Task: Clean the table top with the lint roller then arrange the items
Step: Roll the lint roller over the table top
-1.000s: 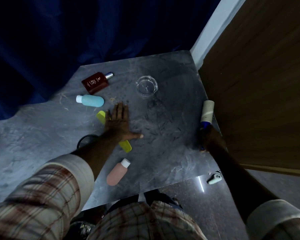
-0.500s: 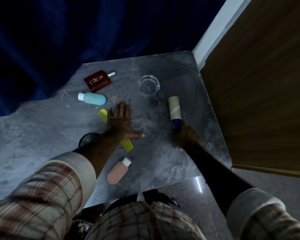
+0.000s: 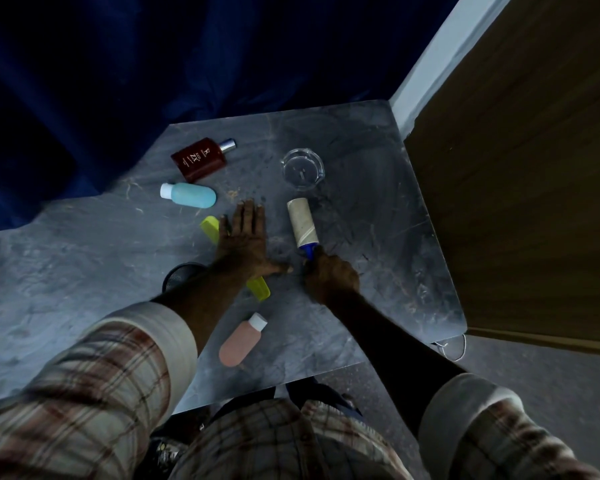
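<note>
My right hand grips the blue handle of the lint roller, whose pale roll lies on the grey marbled table top just right of centre. My left hand rests flat on the table beside it, fingers spread, covering the middle of a yellow-green case. Scattered around lie a dark red perfume bottle, a light blue bottle and a pink bottle. A clear glass dish stands behind the roller. Dark hairs and specks litter the surface to the right.
A round black object peeks out under my left forearm. A wooden panel borders the table on the right and a dark blue curtain hangs behind. A white cable lies on the floor at the near right corner.
My right hand has carried the lint roller from the table's right edge leftward across the surface to just beside my left hand. The left hand has stayed put.
</note>
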The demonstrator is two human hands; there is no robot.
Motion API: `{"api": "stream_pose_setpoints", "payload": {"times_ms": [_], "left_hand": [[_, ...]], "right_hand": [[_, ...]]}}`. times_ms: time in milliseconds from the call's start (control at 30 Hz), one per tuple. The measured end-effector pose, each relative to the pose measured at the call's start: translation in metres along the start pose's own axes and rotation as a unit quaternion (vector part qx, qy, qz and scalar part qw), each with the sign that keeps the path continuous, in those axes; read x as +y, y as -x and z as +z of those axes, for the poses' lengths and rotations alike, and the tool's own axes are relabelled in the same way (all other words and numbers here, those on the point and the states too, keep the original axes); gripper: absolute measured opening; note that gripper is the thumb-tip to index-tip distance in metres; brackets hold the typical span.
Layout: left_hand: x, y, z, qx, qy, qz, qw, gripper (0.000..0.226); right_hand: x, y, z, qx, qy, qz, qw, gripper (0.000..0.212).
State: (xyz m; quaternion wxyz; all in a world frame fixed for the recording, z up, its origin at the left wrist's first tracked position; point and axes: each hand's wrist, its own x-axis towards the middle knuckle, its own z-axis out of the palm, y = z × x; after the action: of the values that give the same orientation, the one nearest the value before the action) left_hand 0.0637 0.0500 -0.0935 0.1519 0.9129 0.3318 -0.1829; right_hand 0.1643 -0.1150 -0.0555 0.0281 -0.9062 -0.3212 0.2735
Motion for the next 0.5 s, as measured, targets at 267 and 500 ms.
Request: {"api": "stream_pose_setpoints", "payload": {"times_ms": [267,500], "left_hand": [[-0.001,0.002,0.001,0.018,0.011,0.006,1.000,0.158],[0.006,0.003,-0.010,-0.003,0.003,-0.003,1.000,0.159]], "right_hand": [[0.005,0.001,0.002,-0.003,-0.005,0.010,1.000,0.040],[0.013,0.005,-0.007,0.006,0.015,0.007,1.000,0.055]]}}
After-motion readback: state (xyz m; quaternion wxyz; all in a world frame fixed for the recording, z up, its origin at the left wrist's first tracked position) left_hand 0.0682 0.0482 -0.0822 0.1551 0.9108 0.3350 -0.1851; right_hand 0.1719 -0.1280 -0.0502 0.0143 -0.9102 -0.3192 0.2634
